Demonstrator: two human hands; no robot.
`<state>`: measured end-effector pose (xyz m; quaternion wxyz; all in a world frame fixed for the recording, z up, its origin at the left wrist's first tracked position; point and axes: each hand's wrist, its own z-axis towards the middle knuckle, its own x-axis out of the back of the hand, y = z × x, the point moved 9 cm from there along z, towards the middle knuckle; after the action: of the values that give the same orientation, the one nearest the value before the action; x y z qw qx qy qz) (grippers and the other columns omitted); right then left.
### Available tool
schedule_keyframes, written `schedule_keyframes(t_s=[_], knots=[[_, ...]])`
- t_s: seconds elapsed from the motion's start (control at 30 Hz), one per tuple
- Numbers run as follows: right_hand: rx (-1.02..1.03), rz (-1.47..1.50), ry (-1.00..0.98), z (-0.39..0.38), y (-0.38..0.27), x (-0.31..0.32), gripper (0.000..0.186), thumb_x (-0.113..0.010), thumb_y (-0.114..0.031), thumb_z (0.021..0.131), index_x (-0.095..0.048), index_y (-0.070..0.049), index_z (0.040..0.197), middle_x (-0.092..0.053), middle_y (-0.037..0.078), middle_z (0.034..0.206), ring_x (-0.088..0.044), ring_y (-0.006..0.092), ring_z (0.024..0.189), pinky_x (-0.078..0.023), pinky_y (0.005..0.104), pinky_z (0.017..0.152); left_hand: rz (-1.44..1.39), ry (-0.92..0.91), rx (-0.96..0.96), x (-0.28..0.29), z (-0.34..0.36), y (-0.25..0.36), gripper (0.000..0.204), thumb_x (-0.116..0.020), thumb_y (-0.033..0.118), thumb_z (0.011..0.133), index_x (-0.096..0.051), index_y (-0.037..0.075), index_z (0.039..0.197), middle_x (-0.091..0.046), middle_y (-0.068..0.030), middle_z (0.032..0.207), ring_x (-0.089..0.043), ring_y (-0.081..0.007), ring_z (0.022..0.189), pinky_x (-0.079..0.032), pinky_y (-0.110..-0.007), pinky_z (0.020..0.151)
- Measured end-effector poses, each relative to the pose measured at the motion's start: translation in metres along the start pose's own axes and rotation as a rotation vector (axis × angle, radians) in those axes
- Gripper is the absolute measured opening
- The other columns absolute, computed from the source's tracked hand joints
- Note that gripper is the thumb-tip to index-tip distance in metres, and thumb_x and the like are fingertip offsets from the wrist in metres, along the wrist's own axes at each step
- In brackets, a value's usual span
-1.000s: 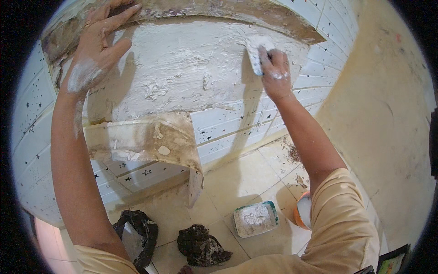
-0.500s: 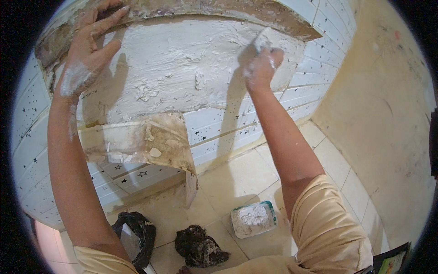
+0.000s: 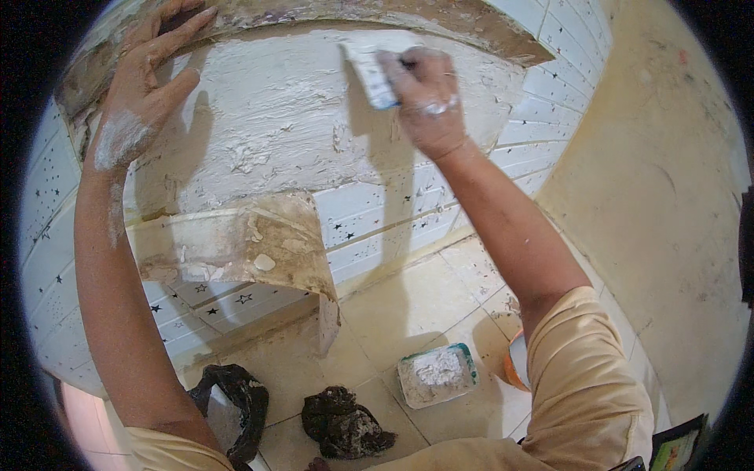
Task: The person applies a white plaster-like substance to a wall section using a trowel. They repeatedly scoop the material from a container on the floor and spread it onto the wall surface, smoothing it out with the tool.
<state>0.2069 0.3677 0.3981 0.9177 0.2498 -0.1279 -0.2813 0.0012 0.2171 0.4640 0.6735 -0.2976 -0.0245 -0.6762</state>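
Note:
My right hand [image 3: 430, 106], smeared with white putty, grips a putty knife [image 3: 369, 67]. Its broad, putty-covered blade lies against the upper part of the wall patch [image 3: 275, 102], which is coated in rough white putty. My left hand [image 3: 149, 90] rests with fingers spread against the peeled wall-covering flap [image 3: 330, 12] along the top of the patch. White residue covers its wrist. Below the patch, another brown-stained flap [image 3: 290, 243] of the covering hangs folded down from the wall.
On the tiled floor [image 3: 377, 306] stands a tub [image 3: 437, 375] of white putty. Nearby are a crumpled black bag [image 3: 342, 424], an open black bag [image 3: 255, 408] and an orange-and-white container [image 3: 517, 361] partly behind my right arm. A bare beige wall [image 3: 652, 180] rises at right.
My right hand has swept leftward along the top of the patch with the putty knife, whose blade shows more fully. My left hand has barely shifted. The orange-and-white container has come into sight.

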Motion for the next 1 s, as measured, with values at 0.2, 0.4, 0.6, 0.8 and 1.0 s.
schedule_keyframes(t_s=[0.2, 0.4, 0.6, 0.8, 1.0], knots=[[-0.187, -0.053, -0.002, -0.026, 0.061, 0.016, 0.039, -0.061, -0.006, 0.068, -0.063, -0.011, 0.107, -0.055, 0.015, 0.086, -0.054, 0.0323, 0.081, -0.045, 0.0407, 0.071, 0.030, -0.024, 0.007, 0.010, 0.000, -0.002, 0.058, -0.058, 0.028, 0.075, -0.052, 0.012, 0.130, -0.040, -0.0116, 0.138, -0.029, -0.0289, 0.132, -0.016, -0.041, 0.111], [-1.278, 0.697, -0.202, -0.092, 0.073, 0.010, 0.010, -0.061, -0.007, 0.081, -0.057, -0.004, 0.090, -0.058, 0.004, 0.083, -0.052, 0.0160, 0.068, -0.044, 0.0301, 0.062, -0.246, 0.096, 0.260, 0.005, 0.006, 0.037, 0.042, -0.060, 0.005, 0.079, -0.056, 0.001, 0.120, -0.044, -0.0144, 0.123, -0.043, -0.0268, 0.117, -0.033, -0.035, 0.100], [-1.738, 1.382, 0.004, -0.146, 0.057, 0.017, 0.018, -0.055, -0.008, 0.087, -0.053, 0.001, 0.102, -0.060, 0.010, 0.088, -0.057, 0.0196, 0.072, -0.048, 0.0314, 0.062, -0.161, 0.059, 0.282, 0.011, 0.008, 0.044, 0.040, -0.060, 0.006, 0.081, -0.056, 0.002, 0.121, -0.042, -0.0152, 0.127, -0.042, -0.0271, 0.119, -0.033, -0.036, 0.100], [-1.834, 1.417, 0.248, -0.166, 0.102, -0.003, 0.022, -0.052, -0.005, 0.089, -0.052, 0.003, 0.109, -0.060, 0.012, 0.097, -0.061, 0.0221, 0.077, -0.054, 0.0308, 0.058, -0.068, -0.002, 0.128, 0.003, 0.004, 0.006, 0.053, -0.059, 0.019, 0.076, -0.053, 0.009, 0.127, -0.040, -0.0132, 0.135, -0.034, -0.0286, 0.128, -0.022, -0.040, 0.108], [-1.819, 1.538, 0.381, -0.253, 0.084, -0.071, 0.021, -0.048, -0.005, 0.091, -0.051, -0.001, 0.112, -0.061, 0.011, 0.096, -0.063, 0.0208, 0.073, -0.057, 0.0297, 0.056, 0.053, -0.001, 0.028, 0.000, 0.002, 0.005, 0.056, -0.059, 0.021, 0.075, -0.052, 0.013, 0.130, -0.039, -0.0117, 0.139, -0.030, -0.0284, 0.132, -0.016, -0.040, 0.112]])
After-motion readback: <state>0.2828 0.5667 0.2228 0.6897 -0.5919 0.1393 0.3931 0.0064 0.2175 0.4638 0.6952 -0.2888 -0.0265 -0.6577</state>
